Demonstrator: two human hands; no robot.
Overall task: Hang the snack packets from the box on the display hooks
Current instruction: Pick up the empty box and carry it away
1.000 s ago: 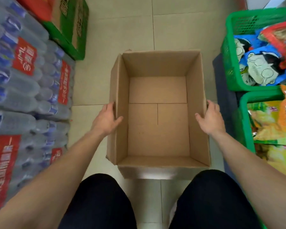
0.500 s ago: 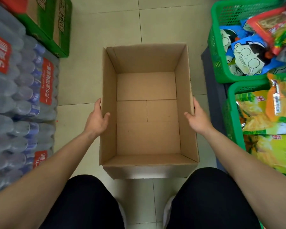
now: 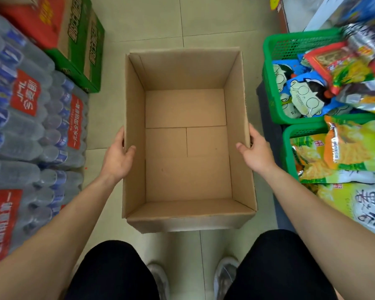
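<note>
An open brown cardboard box (image 3: pixel 186 180) fills the centre of the head view, over the tiled floor, and nothing lies inside it. My left hand (image 3: pixel 117 156) grips its left wall, thumb inside and fingers outside. My right hand (image 3: pixel 254 154) grips the right wall the same way. Blue cartoon snack packets (image 3: pixel 305 98) lie in a green basket (image 3: pixel 268 61) on the right. Yellow-green snack packets (image 3: pixel 342 152) fill a second green basket (image 3: pixel 287 135) nearer to me.
Shrink-wrapped packs of water bottles (image 3: pixel 30 126) are stacked along the left. A red and green carton (image 3: pixel 74 35) stands at the far left. My knees and shoes (image 3: pixel 158 278) are just below the box. Bare floor tiles (image 3: pixel 204 24) lie beyond it.
Both hands keep the same hold on the box walls. The box has drifted a little left in view, the baskets show more, and my shoes have appeared below it.
</note>
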